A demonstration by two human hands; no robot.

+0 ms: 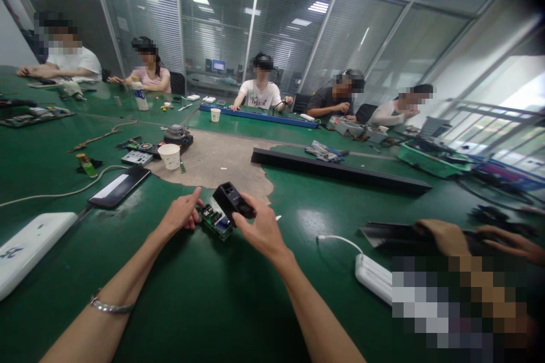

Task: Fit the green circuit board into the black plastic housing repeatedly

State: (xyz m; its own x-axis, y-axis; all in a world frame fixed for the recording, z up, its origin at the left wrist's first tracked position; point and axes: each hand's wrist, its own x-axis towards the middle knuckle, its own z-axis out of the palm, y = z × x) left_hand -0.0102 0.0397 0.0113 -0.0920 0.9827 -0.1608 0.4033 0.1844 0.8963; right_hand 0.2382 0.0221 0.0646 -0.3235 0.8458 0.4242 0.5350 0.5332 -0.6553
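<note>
My right hand point(261, 229) is closed on a black plastic housing point(231, 199), which it holds tilted above the table. Just under the housing is a small green circuit board point(215, 221) with components and a dark blue part on it. My left hand point(185, 212) is at the board's left end, thumb raised and apart from the curled fingers. Its fingertips are close to the board's edge; whether they touch it, I cannot tell. A metal bracelet point(111, 305) is on my left wrist.
A phone point(120, 187) and a white power bank point(36, 247) lie left on the green table. Ahead are a paper cup point(169, 156) and a long black bar point(336, 170). A co-worker's hand point(508, 241) is at right, near another white power bank point(372, 278). Several people sit opposite.
</note>
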